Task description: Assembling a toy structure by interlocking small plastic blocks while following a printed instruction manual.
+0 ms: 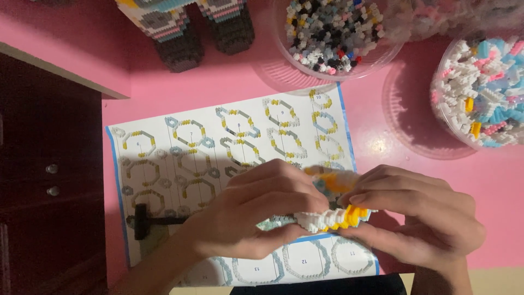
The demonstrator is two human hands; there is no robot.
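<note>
I hold a small block model (327, 210) with both my hands, a little below the middle of the view. The model is made of tiny white, yellow and orange bricks, with some pale blue. My left hand (256, 210) is closed around its left side, at 9 o'clock of the model, fingers on top and thumb under it. My right hand (420, 213) grasps its right side, at 3 o'clock, with the fingers curled over the yellow part. Both hands touch the model, and it is lifted just above the instruction sheet (218, 142).

This sheet lies on the pink desk (382, 142) and shows drawings of rings in yellow and grey; it has a blue border. On the sheet, at 8 o'clock from my left hand, lies a small black tool (143, 221) like a little hammer.

At 12 o'clock from my hands stands a clear bowl (335, 33) with black, white and grey bricks. At 2 o'clock, near the right edge, is another clear bowl (483, 87) with white, blue and pink bricks. At 11 o'clock, on the far part of the desk, stand the dark feet of a finished brick figure (202, 30).
</note>
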